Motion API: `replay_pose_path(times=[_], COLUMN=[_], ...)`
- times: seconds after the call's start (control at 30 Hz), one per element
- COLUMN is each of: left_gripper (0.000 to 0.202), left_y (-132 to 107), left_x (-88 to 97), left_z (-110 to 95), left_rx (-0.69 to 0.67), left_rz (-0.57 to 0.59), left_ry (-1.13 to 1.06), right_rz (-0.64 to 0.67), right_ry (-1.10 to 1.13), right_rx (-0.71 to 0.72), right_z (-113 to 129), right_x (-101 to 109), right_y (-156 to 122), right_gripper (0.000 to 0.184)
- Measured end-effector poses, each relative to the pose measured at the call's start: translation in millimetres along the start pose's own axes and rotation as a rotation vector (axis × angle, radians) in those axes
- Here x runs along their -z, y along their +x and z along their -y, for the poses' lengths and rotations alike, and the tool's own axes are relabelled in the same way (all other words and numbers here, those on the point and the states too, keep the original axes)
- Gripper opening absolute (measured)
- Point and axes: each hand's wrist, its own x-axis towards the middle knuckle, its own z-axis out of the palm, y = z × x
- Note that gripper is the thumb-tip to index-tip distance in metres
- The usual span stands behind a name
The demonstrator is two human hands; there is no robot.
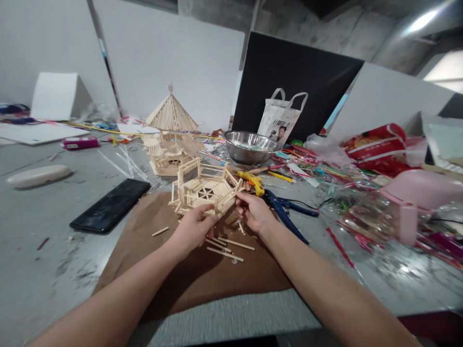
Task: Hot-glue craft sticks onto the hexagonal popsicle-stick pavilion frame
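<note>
A hexagonal frame of thin wooden sticks point(204, 188) stands on a brown paper sheet point(159, 250) in the middle of the table. My left hand point(193, 225) pinches the frame's near edge, fingers closed on a stick of it. My right hand point(253, 209) grips the frame's right corner, fingers curled. Several loose sticks point(226, 246) lie on the paper just below both hands. A finished stick pavilion with a pointed roof point(170, 135) stands behind the frame.
A black phone point(110, 205) lies left of the paper. A yellow glue gun point(253, 182) and blue-handled pliers point(285, 209) sit right of the frame. A steel bowl point(249, 147), a paper bag point(282, 118), a clear bottle point(376, 217) and colourful clutter fill the right side.
</note>
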Motion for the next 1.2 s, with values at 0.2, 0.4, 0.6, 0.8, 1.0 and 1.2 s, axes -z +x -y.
replay_pose_path(times=[0.2, 0.4, 0.6, 0.8, 1.0, 1.2], left_gripper=[0.044, 0.044, 0.043, 0.044, 0.039, 0.032], left_y=[0, 2, 3, 5, 3, -8], left_x=[0.2, 1.2, 1.6, 4.1, 3.6, -0.5], left_z=[0, 1, 2, 6, 4, 2], left_rx=[-0.006, -0.016, -0.073, -0.136, -0.201, -0.205], left_rz=[-0.004, 0.001, -0.045, -0.076, -0.135, -0.292], left_ry=[0.045, 0.125, 0.303, 0.42, 0.546, 0.571], right_rz=[-0.013, -0.004, 0.029, 0.029, -0.019, -0.074], right_ry=[0.02, 0.04, 0.039, 0.04, 0.041, 0.035], right_rx=[0.001, 0.014, 0.038, 0.042, 0.027, 0.043], right_z=[-4, -11, -16, -17, -11, -12], right_x=[-1, 0, 3, 6, 10, 11], right_y=[0, -3, -4, -2, -2, -1], right_gripper=[0.017, 0.013, 0.012, 0.012, 0.012, 0.012])
